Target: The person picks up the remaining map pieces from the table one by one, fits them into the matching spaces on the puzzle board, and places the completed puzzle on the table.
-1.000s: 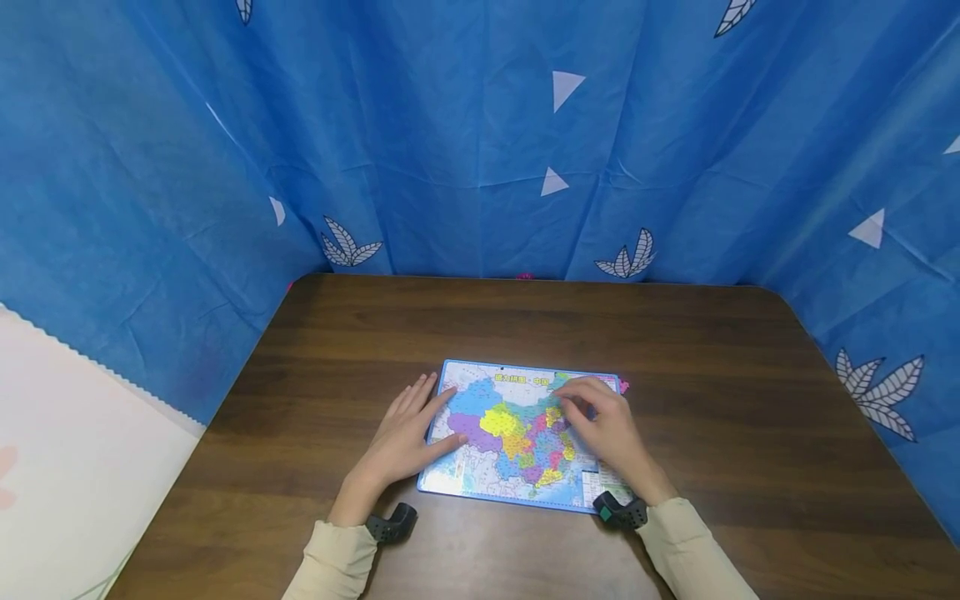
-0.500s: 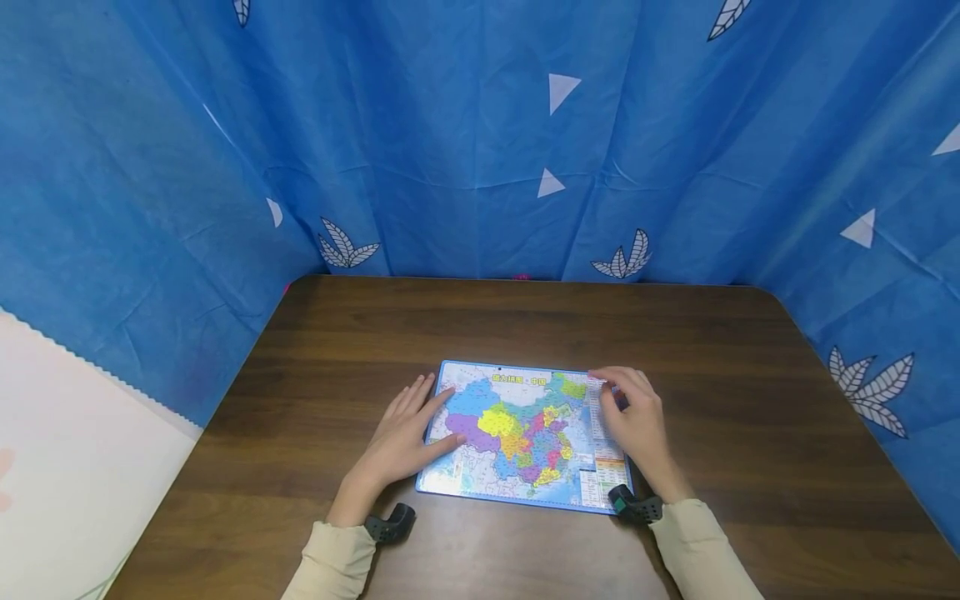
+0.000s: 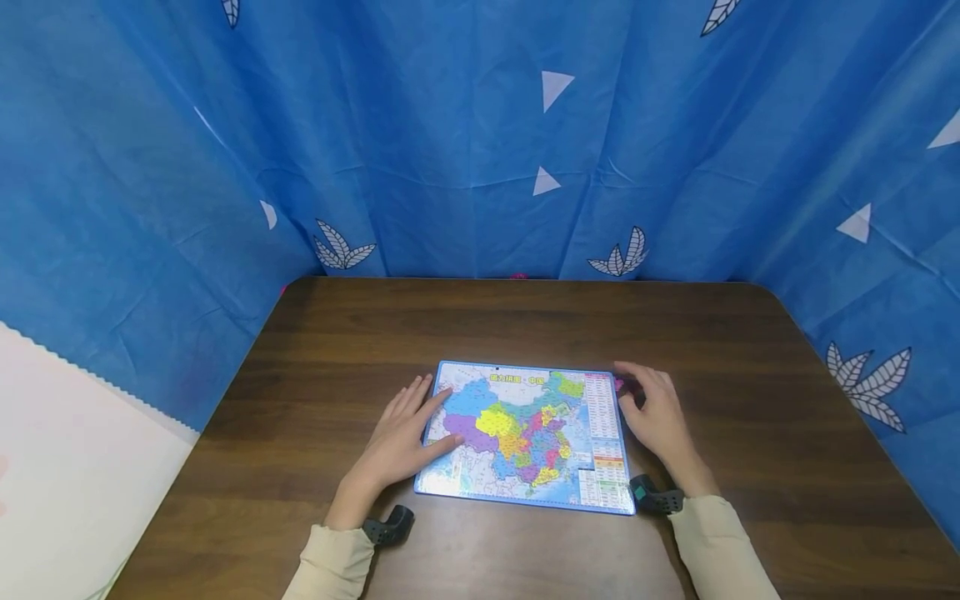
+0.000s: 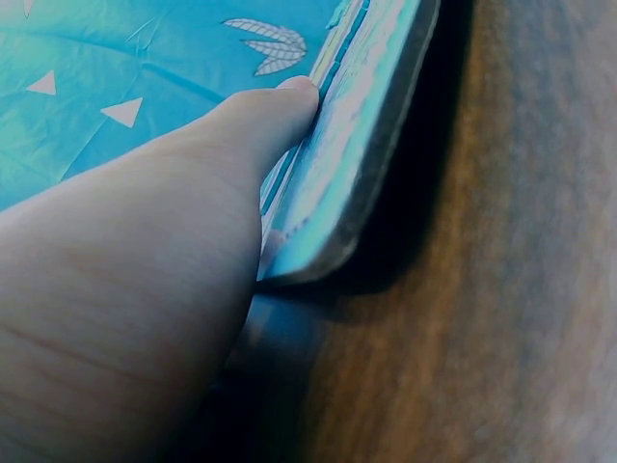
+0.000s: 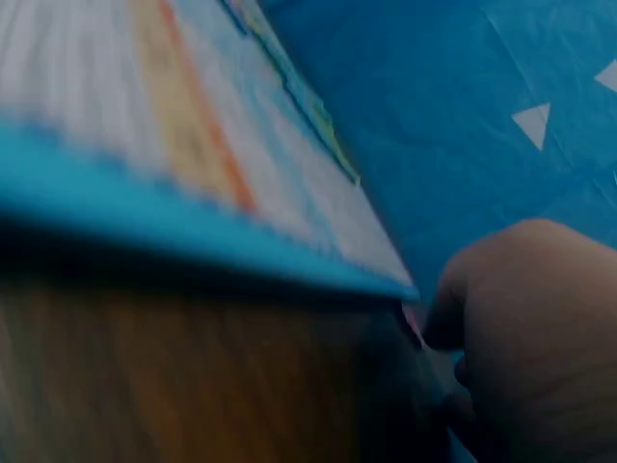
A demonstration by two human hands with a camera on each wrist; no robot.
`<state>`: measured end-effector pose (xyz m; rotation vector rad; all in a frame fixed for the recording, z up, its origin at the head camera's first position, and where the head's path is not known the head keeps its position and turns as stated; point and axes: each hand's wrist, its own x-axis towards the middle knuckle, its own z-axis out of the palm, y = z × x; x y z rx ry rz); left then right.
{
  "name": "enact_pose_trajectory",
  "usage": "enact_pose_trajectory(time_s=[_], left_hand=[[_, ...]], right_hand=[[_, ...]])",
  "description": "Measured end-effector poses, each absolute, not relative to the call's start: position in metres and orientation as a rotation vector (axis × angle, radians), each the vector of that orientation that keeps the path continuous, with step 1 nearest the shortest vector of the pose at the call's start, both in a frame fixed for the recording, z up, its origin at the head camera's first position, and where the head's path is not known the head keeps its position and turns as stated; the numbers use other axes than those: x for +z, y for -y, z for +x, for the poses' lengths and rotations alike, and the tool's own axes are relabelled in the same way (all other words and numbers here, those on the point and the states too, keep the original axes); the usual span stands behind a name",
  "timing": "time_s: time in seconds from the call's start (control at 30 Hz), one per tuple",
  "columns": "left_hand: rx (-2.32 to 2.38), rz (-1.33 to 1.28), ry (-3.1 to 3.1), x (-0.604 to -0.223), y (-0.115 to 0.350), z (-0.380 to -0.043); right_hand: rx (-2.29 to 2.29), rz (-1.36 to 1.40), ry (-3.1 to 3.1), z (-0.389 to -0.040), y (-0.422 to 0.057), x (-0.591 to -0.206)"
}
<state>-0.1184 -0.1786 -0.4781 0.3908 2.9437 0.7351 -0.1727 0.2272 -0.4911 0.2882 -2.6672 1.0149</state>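
Note:
A map puzzle board with a blue rim and brightly coloured regions lies flat on the table. My left hand rests over its left edge, fingers spread, with the thumb and index finger on the board. The left wrist view shows the thumb lying on the board's surface. My right hand is just outside the board's upper right corner, fingers bent loosely. Close to its fingertips, beside the board, is a small pink piece, mostly hidden. The right wrist view shows this pink piece by the fingers; contact is unclear.
The brown wooden table extends around the board on all sides. A blue curtain with white leaves and triangles hangs behind it. A pale cloth is at the left.
My right hand has moved right, from over the map's upper right area to beyond the board's right edge, uncovering the printed tables there. The left hand has stayed on the board.

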Motion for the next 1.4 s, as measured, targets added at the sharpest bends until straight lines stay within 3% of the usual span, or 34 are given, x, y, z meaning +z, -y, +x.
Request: enact_pose_trajectory(time_s=[0.93,1.4], left_hand=[[0.736,0.375,-2.939,-0.4776,0.1772,-0.1176],[0.73,0.382,-2.951,-0.4786,0.1776,-0.1178]], right_hand=[[1.018,0.159,2.673,-0.1703,-0.2295,-0.49],[1.026,0.252,2.61,-0.1694,-0.225,-0.4861]])
